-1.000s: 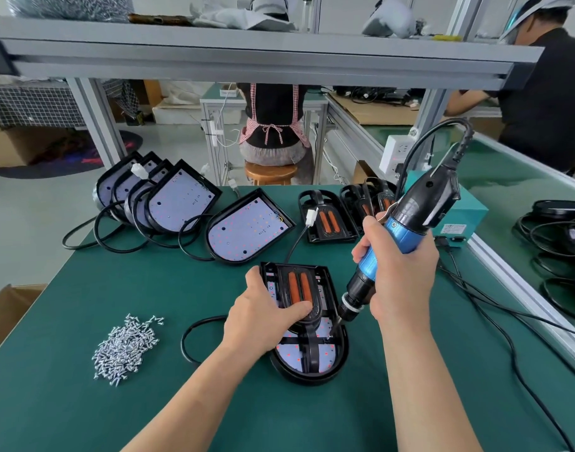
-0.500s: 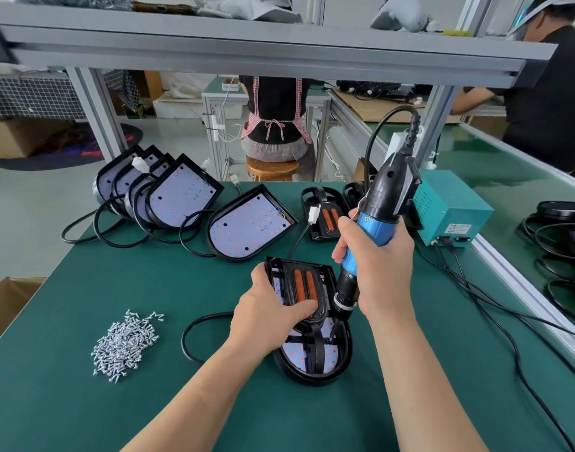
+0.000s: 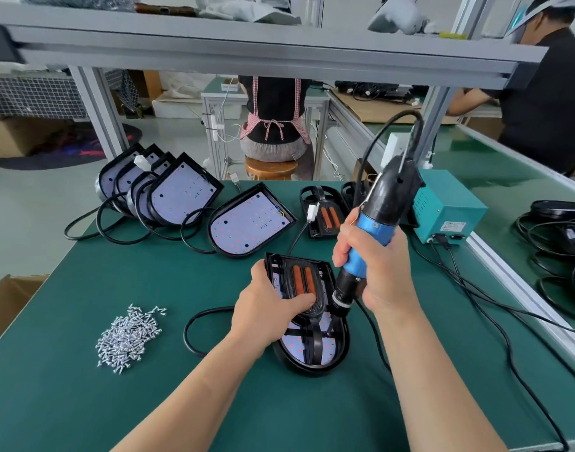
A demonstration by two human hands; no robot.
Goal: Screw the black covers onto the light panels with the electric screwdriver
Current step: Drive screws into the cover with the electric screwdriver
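A black cover with two orange strips lies on a light panel in the middle of the green table. My left hand grips the cover's left side, thumb across its lower end. My right hand grips the blue and black electric screwdriver, held nearly upright with its tip down at the cover's right edge. The tip itself is hidden behind the chuck. A pile of silver screws lies to the left.
Bare light panels lean in a row at the back left with black cables. More black covers lie at the back. A teal power box stands at the right. Cables trail over the table's right side. Two people work behind.
The screwdriver has swung from a rightward lean to nearly upright, and its tip has moved up along the cover's right edge. My left hand has stayed on the cover.
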